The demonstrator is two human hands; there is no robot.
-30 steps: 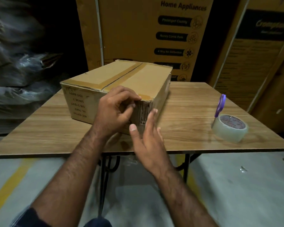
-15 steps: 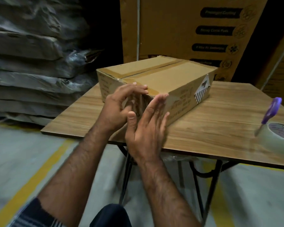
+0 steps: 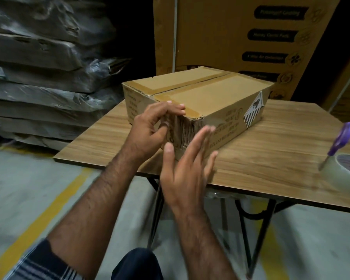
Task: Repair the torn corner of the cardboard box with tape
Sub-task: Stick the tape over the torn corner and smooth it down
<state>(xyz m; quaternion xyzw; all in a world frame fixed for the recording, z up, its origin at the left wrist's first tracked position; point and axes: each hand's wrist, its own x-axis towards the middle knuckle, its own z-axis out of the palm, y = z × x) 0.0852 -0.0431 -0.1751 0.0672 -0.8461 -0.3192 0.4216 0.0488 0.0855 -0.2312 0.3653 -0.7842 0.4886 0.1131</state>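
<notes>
A brown cardboard box (image 3: 214,96) lies on the wooden table (image 3: 271,158), its top seam sealed with brown tape. Its near corner (image 3: 190,130) is torn and shows bare ribbed cardboard. My left hand (image 3: 150,128) curls over that corner, fingertips on the top edge and thumb pressed against the end face. My right hand (image 3: 188,164) is flat with fingers spread, just in front of the box's long side by the torn corner; whether it touches is unclear. A roll of clear tape (image 3: 348,166) sits at the table's right edge.
Purple-handled scissors (image 3: 339,140) lean against the tape roll. Large printed cartons (image 3: 230,37) stand behind the table. Wrapped flat stacks (image 3: 38,77) fill the left. The table has black metal legs (image 3: 251,229). A yellow line (image 3: 45,215) runs along the concrete floor.
The view has swung left around the box, so its long right side now shows. My right hand has moved from the end face to beside the long side. My left hand stays on the corner.
</notes>
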